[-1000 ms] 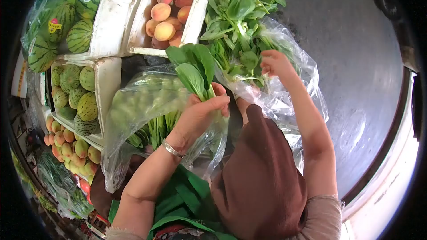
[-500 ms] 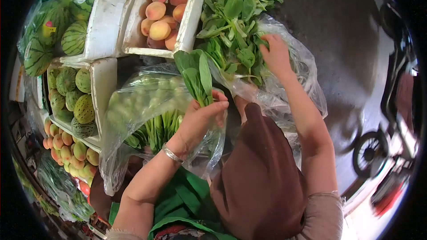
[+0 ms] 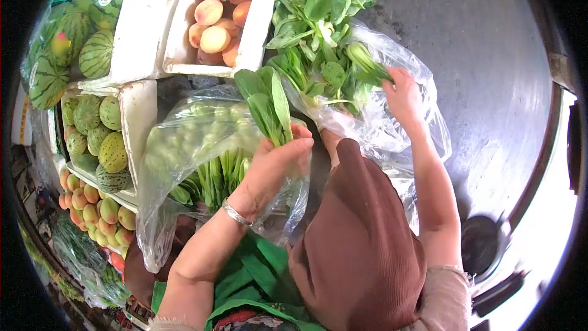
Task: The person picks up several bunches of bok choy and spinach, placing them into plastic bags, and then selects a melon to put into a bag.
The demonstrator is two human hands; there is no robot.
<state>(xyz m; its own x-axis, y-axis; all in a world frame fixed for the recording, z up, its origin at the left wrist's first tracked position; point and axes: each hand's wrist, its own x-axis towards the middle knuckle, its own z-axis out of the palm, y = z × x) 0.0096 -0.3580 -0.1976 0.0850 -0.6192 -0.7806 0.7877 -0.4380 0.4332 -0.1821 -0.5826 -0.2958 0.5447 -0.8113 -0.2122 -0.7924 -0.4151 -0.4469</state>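
My left hand point(image 3: 278, 162) is closed around a small bunch of bok choy point(image 3: 266, 104), its leaves pointing up and away from me. Below that hand, a clear plastic bag point(image 3: 162, 165) holds more bok choy point(image 3: 217, 178), stems upward. My right hand point(image 3: 404, 95) grips the leafy end of another bok choy point(image 3: 365, 61), whose pale base points up and left. Beside it lies a heap of loose greens point(image 3: 324, 12), and a second clear plastic bag point(image 3: 422, 79) spreads beneath and to the right.
White foam boxes hold peaches point(image 3: 214, 38) and striped green melons point(image 3: 98, 127). Watermelons point(image 3: 97, 54) sit at the far left, with mangoes point(image 3: 104, 211) lower down. A grey floor point(image 3: 471, 49) stretches off to the right. My brown-covered knee point(image 3: 361, 227) rises in front.
My right hand has drawn back to the right from the greens, and a bok choy now shows in its fingers. The left hand has barely moved. The motorbike at the right has left view.
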